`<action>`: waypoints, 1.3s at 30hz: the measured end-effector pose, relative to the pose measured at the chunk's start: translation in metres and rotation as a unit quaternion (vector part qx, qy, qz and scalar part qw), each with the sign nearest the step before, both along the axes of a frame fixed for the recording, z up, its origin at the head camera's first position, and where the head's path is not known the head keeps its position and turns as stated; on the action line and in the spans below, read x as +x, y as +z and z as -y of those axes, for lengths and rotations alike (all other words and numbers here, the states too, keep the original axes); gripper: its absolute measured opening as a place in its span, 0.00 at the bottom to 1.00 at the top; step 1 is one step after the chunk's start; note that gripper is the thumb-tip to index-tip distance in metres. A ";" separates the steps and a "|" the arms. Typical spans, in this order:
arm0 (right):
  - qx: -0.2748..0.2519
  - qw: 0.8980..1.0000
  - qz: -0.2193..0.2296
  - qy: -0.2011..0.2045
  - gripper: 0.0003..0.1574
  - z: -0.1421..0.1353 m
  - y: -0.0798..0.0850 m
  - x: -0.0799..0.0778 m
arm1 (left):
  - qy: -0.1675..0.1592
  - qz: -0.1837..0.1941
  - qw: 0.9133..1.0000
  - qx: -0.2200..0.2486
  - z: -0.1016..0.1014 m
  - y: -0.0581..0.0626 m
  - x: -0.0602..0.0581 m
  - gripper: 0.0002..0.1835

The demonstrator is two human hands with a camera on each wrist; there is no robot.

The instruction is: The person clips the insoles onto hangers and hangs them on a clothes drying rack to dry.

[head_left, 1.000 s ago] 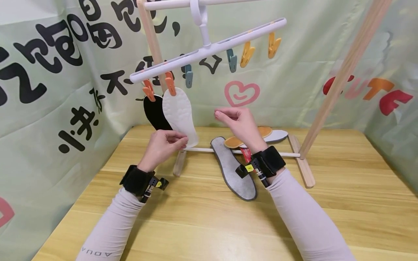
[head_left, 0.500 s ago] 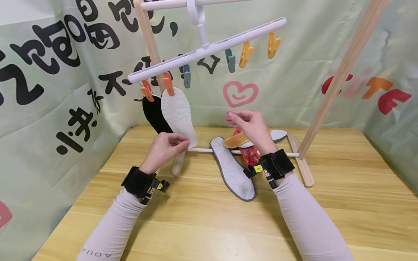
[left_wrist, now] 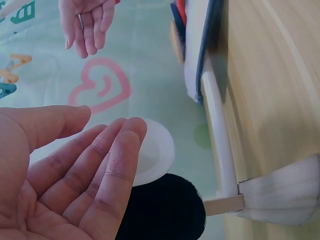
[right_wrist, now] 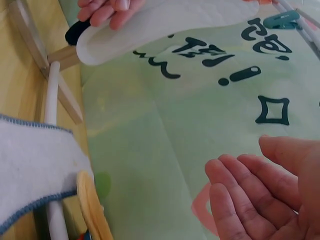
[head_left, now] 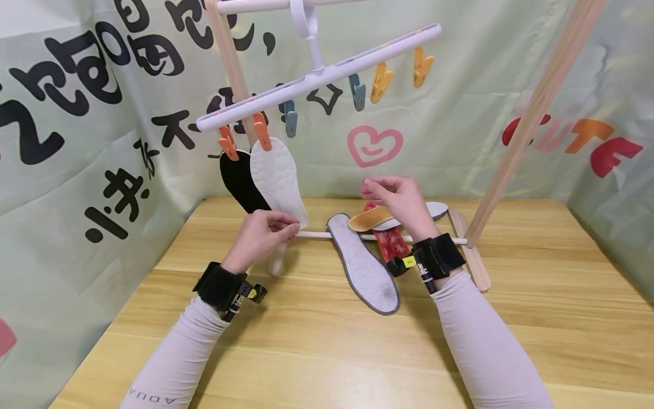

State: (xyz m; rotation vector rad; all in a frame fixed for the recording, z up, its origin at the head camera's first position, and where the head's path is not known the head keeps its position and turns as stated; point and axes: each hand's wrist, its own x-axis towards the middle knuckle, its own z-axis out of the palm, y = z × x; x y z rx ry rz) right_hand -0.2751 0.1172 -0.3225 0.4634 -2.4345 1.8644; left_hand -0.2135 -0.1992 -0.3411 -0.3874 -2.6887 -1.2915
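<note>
Left hand relaxed, holding nothing, near the lower end of the white quilted insole, which hangs from an orange plastic clip; right hand likewise empty. We judge light touches best, sparing the clip's hold.

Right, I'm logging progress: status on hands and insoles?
Left hand, right hand empty. White insole, black insole hanging. Grey insole across lower bar. No obstruction seen.
</note>
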 end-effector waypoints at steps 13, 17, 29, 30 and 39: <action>0.022 0.999 0.030 0.008 0.29 -0.019 -0.006 -0.008 | -0.006 0.006 1.000 -0.019 -0.016 -0.003 -0.007 0.09; 0.029 0.999 0.036 0.014 0.28 -0.025 -0.008 -0.011 | -0.019 0.006 1.000 -0.022 -0.026 0.001 -0.012 0.09; 0.046 0.997 0.060 -0.002 0.31 -0.039 -0.005 -0.014 | -0.034 -0.005 0.998 -0.057 -0.059 0.019 -0.031 0.10; 0.048 0.997 0.060 -0.003 0.31 -0.040 -0.005 -0.014 | -0.034 -0.008 0.997 -0.065 -0.062 0.021 -0.033 0.10; 0.080 0.994 0.068 -0.004 0.33 -0.050 -0.006 -0.014 | -0.037 -0.009 0.995 -0.097 -0.088 0.033 -0.048 0.09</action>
